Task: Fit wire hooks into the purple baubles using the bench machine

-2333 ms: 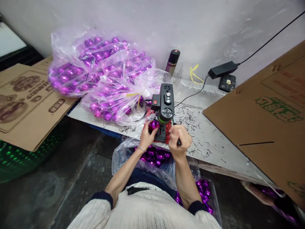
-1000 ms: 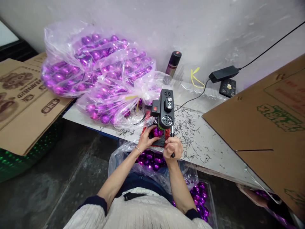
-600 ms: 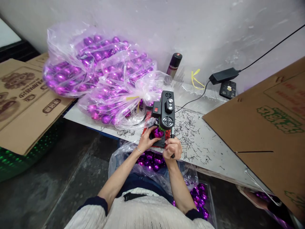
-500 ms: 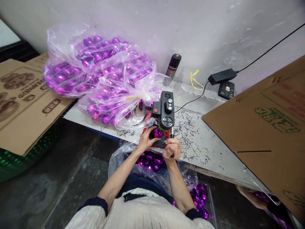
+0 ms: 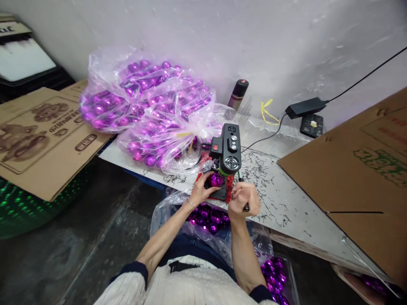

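My left hand (image 5: 203,189) is closed round the near left side of a shiny purple ball (image 5: 216,180), thumb and fingers on either side. The ball sits beneath the head of a small black bench machine (image 5: 231,148) with a red switch and round vents. My right hand (image 5: 244,200) grips the machine's lever handle (image 5: 246,207), a rod with a black grip at the right side. Under the ball is a black base on a red mat (image 5: 229,188). Just below my hands, a clear bag of faceted purple balls (image 5: 208,218) lies open at my lap.
Tied plastic bags of purple balls (image 5: 149,101) fill the table's back left. Thin dark bits litter the white tabletop (image 5: 270,186). A spray can (image 5: 238,93) and a power adapter (image 5: 305,107) are near the wall. Cardboard boxes (image 5: 356,195) flank both sides.
The view has shifted, so the scene sits a little lower and to the right. My right hand has swung outward to the right with the lever; my left hand stays at the ball.
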The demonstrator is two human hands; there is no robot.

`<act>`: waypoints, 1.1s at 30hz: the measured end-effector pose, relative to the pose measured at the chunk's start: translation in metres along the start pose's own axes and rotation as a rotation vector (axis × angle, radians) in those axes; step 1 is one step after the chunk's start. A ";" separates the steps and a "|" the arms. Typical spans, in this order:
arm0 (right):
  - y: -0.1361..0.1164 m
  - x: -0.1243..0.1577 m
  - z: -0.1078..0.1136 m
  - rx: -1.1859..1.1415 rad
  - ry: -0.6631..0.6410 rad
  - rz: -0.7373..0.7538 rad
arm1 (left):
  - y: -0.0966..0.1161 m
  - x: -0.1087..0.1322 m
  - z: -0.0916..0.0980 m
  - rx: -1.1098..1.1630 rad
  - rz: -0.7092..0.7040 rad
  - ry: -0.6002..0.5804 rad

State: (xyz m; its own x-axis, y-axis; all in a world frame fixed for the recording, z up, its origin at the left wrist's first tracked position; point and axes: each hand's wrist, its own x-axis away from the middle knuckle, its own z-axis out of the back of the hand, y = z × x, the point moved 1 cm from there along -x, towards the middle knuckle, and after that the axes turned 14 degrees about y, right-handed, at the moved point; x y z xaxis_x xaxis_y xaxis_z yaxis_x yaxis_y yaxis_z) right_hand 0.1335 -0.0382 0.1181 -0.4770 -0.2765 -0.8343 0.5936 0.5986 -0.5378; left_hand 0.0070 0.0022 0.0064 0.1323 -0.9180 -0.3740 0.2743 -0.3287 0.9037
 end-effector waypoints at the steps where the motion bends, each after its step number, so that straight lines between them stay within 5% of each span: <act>1: -0.005 -0.008 -0.002 0.008 -0.009 -0.033 | 0.003 0.007 0.004 -0.009 -0.022 0.038; 4: -0.014 -0.021 -0.003 -0.004 -0.044 -0.058 | 0.009 0.045 0.025 -0.076 -0.152 0.096; 8: -0.009 -0.010 0.002 -0.010 -0.061 -0.011 | 0.005 0.107 0.052 -0.262 -0.386 -0.091; 11: -0.004 0.000 0.006 -0.020 -0.081 0.000 | 0.001 0.116 0.061 -0.408 -0.448 -0.126; 14: -0.002 0.002 0.006 -0.025 -0.085 0.009 | 0.007 0.067 0.067 -0.449 -0.469 0.022; 17: -0.003 0.001 0.006 -0.018 -0.076 0.002 | 0.015 -0.023 0.076 -0.644 -0.345 0.191; 20: -0.003 0.001 0.007 -0.024 -0.095 0.002 | 0.017 -0.104 0.085 -0.967 -0.114 0.151; 22: -0.003 0.002 0.007 -0.031 -0.110 0.009 | 0.014 -0.135 0.087 -1.115 0.021 0.041; 28: 0.000 0.005 0.008 -0.043 -0.106 0.003 | -0.001 -0.148 0.096 -1.154 -0.028 -0.247; 33: 0.001 0.006 0.008 -0.034 -0.105 -0.002 | -0.012 -0.142 0.104 -0.922 -0.118 -0.273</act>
State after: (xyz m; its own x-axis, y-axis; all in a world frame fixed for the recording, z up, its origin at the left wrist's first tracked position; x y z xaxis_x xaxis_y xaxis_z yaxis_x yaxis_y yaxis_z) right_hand 0.1364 -0.0450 0.1119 -0.4066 -0.3542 -0.8422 0.5693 0.6227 -0.5367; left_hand -0.1139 0.1131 0.0702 -0.1376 -0.9486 -0.2851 0.9264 -0.2252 0.3019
